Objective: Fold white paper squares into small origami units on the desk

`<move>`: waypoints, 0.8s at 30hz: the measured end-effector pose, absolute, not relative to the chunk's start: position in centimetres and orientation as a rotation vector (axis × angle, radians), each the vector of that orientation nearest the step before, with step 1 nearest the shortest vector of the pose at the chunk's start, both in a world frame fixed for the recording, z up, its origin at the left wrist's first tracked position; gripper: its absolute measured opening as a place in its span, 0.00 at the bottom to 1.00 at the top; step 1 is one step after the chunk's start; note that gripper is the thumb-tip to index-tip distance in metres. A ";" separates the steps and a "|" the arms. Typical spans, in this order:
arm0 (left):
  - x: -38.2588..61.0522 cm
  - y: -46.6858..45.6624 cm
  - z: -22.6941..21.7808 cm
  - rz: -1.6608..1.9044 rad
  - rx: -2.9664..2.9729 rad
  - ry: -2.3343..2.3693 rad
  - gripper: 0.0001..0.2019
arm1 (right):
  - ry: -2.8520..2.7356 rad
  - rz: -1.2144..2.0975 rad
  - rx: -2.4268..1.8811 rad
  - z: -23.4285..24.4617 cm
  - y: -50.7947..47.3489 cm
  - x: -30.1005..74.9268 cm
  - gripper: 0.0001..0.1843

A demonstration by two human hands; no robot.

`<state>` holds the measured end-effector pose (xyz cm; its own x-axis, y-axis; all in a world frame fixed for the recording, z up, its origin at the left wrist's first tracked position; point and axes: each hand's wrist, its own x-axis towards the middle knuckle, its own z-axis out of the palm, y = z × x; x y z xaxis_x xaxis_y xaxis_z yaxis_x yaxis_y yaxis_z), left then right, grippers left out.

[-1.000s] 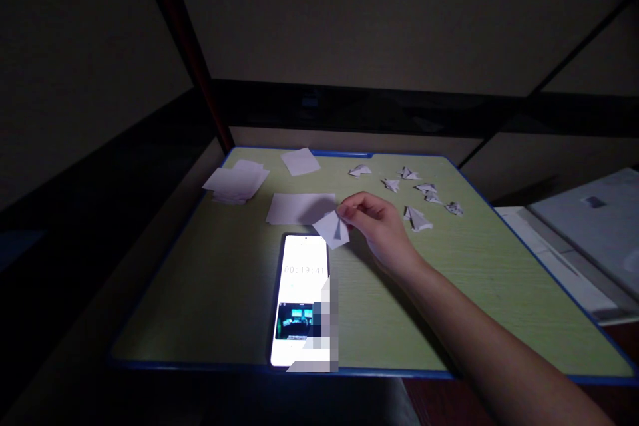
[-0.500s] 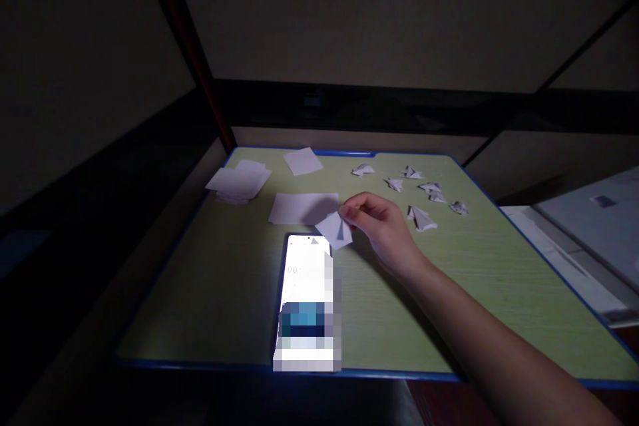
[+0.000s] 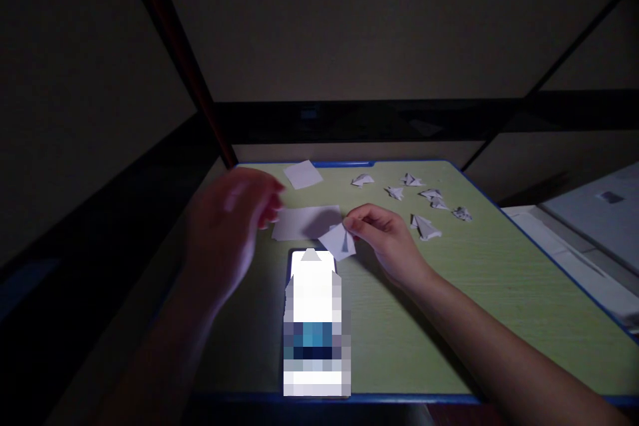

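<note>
Matt folded paper (image 3: 337, 244), wood-grained tabletop (image 3: 484, 273), glossy edging (image 3: 344, 164)

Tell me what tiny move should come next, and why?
Perhaps bring the left hand to the small paper and hold its free left corner. The right hand pinches just one end of it, and the left hand, though blurred, shows nothing in it and is apart from the paper. A second hold might steady it.
</note>
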<state>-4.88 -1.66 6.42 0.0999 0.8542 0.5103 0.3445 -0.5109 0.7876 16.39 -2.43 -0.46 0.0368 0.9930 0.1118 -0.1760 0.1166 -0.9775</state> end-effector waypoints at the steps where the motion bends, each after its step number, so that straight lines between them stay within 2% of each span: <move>1: -3.5 -1.1 5.9 1.293 1.946 1.137 0.12 | -1.105 1.180 -1.007 -0.5 -2.4 16.4 0.06; 3: -1.2 -0.3 4.8 1.089 2.031 1.084 0.09 | -1.089 1.165 -1.000 -0.6 -2.4 16.6 0.05; 6: 0.4 0.4 2.9 1.027 2.002 1.048 0.05 | -1.062 1.147 -0.989 -0.6 -2.3 16.7 0.03; 15: 0.2 0.2 0.6 1.118 1.899 0.919 0.04 | -1.107 1.198 -1.029 -0.7 -2.6 16.5 0.05; 24: 0.4 0.2 -0.2 1.247 1.746 0.978 0.00 | -1.163 1.264 -1.036 -1.1 -2.5 16.4 0.09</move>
